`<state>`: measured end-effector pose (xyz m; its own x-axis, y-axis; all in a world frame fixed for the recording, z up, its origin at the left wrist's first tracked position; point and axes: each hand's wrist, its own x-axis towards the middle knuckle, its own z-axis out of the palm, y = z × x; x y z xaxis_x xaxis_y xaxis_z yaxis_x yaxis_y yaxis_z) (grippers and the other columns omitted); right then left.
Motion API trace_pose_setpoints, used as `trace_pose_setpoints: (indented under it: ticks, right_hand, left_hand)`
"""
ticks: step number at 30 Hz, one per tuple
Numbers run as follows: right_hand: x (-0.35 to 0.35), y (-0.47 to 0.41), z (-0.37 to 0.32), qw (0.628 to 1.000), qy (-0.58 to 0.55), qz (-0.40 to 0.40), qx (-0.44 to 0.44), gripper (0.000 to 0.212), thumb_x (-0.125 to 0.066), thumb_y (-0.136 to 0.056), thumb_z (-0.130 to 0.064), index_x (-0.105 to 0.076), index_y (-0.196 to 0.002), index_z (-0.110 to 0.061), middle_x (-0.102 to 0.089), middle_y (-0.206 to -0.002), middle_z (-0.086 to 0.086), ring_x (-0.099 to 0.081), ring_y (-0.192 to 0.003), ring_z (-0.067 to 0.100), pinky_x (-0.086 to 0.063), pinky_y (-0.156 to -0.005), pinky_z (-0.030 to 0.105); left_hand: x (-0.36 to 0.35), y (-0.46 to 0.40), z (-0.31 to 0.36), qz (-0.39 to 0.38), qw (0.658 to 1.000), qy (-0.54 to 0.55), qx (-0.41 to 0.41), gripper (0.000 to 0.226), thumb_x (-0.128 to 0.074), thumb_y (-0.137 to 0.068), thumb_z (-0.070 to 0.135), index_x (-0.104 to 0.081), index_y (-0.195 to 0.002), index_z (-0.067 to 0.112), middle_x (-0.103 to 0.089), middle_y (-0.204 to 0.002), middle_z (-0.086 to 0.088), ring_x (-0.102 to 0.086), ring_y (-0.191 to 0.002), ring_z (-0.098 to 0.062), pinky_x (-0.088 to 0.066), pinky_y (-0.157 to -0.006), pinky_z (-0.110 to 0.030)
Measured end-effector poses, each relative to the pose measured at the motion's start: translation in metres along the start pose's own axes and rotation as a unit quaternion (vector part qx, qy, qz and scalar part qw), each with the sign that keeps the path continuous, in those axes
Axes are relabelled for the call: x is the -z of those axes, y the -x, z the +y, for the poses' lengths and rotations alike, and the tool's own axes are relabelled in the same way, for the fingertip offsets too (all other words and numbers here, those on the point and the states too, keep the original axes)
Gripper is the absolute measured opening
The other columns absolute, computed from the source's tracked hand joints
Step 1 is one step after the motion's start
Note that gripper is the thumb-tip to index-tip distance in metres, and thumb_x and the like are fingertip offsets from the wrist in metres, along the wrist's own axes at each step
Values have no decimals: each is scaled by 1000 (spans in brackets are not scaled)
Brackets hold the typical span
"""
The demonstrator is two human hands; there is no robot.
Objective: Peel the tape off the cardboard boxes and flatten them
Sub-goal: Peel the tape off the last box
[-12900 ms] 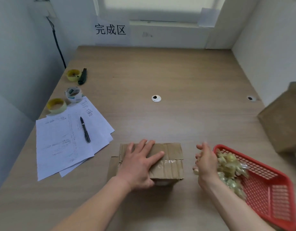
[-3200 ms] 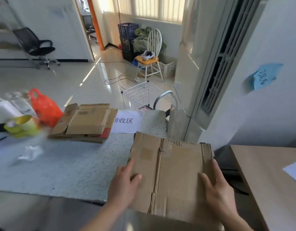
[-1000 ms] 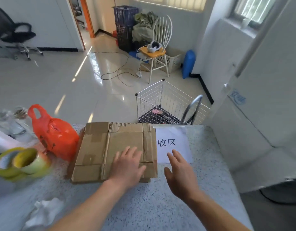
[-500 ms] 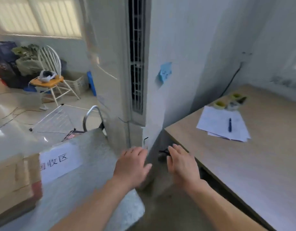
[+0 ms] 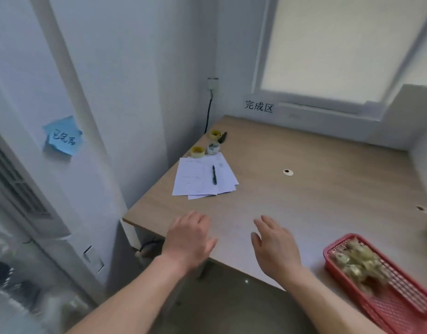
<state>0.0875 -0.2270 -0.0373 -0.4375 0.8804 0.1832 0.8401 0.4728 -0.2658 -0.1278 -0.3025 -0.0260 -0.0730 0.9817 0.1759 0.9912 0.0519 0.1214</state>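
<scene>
A person's two bare hands hover over the near edge of a wooden work surface (image 5: 304, 189). The left hand (image 5: 188, 239) sits at about seven o'clock, the right hand (image 5: 275, 247) at about six o'clock. Both have a loose, empty grip, fingers spread and relaxed, holding nothing.

No cardboard box clearly shows; a blurred brownish shape at the three o'clock edge is too cut off to name. At five o'clock, a red plastic basket (image 5: 400, 307) holds a heap of crumpled yellowish tape scraps (image 5: 359, 261). At eleven o'clock lie a stack of papers (image 5: 198, 179) with a black pen (image 5: 214, 174) on top, and beyond them a few tape rolls (image 5: 198, 151) by the wall. A blue sticky note (image 5: 63, 136) hangs on the cabinet at nine o'clock.

A cardboard box of this kind is likely light and fairly stiff, creasing along its folds. Tape probably lifts best from a loose corner, pinched and pulled low along the seam, with the other hand pressing the flap down.
</scene>
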Motion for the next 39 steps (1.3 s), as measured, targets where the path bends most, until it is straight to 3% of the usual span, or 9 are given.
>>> trace_pose_setpoints:
  ticks: [16,21,31,36,39]
  right_hand:
    - [14,-38,78,977,36,70,-199,34,-47,-99,-31,-56,-128,-16,-56,-132,0,-50,-124,21,-41,-96,38]
    - [32,-33,119,958,57,99,-261,31,-59,-93,-27,-63,-119,-12,-62,-123,7,-57,-116,28,-47,-92,44]
    - [75,-51,288,912,95,88,-390,47,-54,-94,-33,-53,-139,-21,-48,-147,3,-38,-139,20,-36,-104,39]
    - [108,-66,399,874,170,57,-451,50,-53,-92,-40,-48,-141,-28,-20,-162,10,-13,-150,28,-25,-113,49]
    - [129,-76,459,840,210,35,-499,44,-55,-90,-44,-51,-132,-33,-7,-164,13,-5,-150,33,-23,-112,51]
  left_hand:
    - [-40,-166,60,-19,978,55,-203,48,-42,-96,53,-47,-135,26,-48,-136,10,-44,-124,-16,-34,-97,-30]
    - [-52,-200,97,-22,965,74,-251,48,-43,-97,52,-49,-135,24,-48,-137,9,-44,-125,-17,-36,-97,-31]
    - [-87,-280,213,-26,945,97,-311,44,-55,-92,47,-59,-125,17,-58,-128,3,-53,-117,-23,-43,-91,-35]
    - [-116,-322,278,-59,944,93,-311,46,-48,-93,50,-56,-127,20,-54,-131,5,-49,-120,-21,-41,-94,-35]
    - [-133,-344,305,-82,948,82,-297,48,-43,-95,52,-50,-132,23,-48,-136,8,-43,-125,-18,-37,-98,-33]
